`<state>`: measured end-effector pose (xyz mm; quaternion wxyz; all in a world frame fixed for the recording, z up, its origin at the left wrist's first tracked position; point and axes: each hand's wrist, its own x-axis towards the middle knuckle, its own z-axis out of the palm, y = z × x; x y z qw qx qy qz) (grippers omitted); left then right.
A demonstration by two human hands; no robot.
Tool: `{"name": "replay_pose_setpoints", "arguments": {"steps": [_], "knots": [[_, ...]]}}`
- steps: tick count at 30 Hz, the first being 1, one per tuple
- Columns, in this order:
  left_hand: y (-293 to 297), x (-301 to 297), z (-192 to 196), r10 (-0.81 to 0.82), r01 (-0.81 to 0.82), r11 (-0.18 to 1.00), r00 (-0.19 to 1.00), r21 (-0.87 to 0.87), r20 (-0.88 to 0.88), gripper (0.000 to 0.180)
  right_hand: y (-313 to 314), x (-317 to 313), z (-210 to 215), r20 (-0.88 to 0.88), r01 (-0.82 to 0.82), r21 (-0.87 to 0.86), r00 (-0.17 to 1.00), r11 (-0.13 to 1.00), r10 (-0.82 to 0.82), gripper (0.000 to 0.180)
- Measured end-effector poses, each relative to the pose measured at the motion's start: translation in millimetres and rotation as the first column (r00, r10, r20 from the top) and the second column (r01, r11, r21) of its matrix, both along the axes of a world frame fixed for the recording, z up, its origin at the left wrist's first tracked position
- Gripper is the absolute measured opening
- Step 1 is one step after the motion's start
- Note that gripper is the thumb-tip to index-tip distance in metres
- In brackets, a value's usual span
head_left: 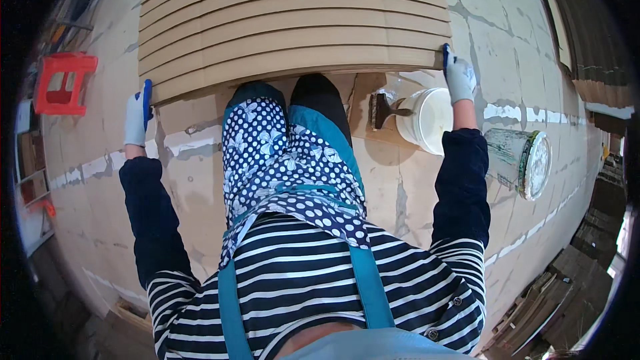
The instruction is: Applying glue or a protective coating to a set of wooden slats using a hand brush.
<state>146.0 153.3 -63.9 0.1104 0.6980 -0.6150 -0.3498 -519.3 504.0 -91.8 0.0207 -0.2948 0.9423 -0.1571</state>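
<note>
Nearest the camera, a striped top and a blue apron with a white-dotted cloth are filling the lower middle, and dark sleeves are reaching forward on both sides. The left hand (137,119), in a white and blue glove, is gripping the near left corner of the cardboard sheets (293,20), its fingers curling over the edge. The right hand (459,77), gloved the same way, is closing on the near right corner of the same stack. The sheets are lying fanned out in overlapping layers on the floor (200,187) just ahead of the person's feet (the floor itself is covered with flattened cardboard). Beside the right forearm a white bucket (427,119) is standing with a wide brush (383,111) resting across its rim, and a tin can (522,160) is lying on its side just right of it. Farther left, a red stool (61,81) is standing well apart.
</note>
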Motion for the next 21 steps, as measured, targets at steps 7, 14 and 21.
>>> {"name": "replay_pose_setpoints", "arguments": {"steps": [7, 14, 21], "knots": [[-7, 14, 86, -0.013, 0.021, 0.999, 0.985, 0.045, -0.171, 0.047, 9, -5, 56, -0.036, -0.246, 0.182, 0.966, 0.952, 0.256, 0.060], [14, -39, -28, 0.112, -0.607, 0.739, 0.538, -0.291, -0.835, 0.036, -42, 41, 5, 0.540, 0.542, -0.840, 0.835, 0.011, 0.104, 0.020], [9, -70, -39, 0.249, -0.548, 0.613, 0.818, -0.569, -0.519, 0.038, -20, 1, -41, 0.374, 0.381, -0.852, 0.923, 0.360, -0.093, 0.031]]}}
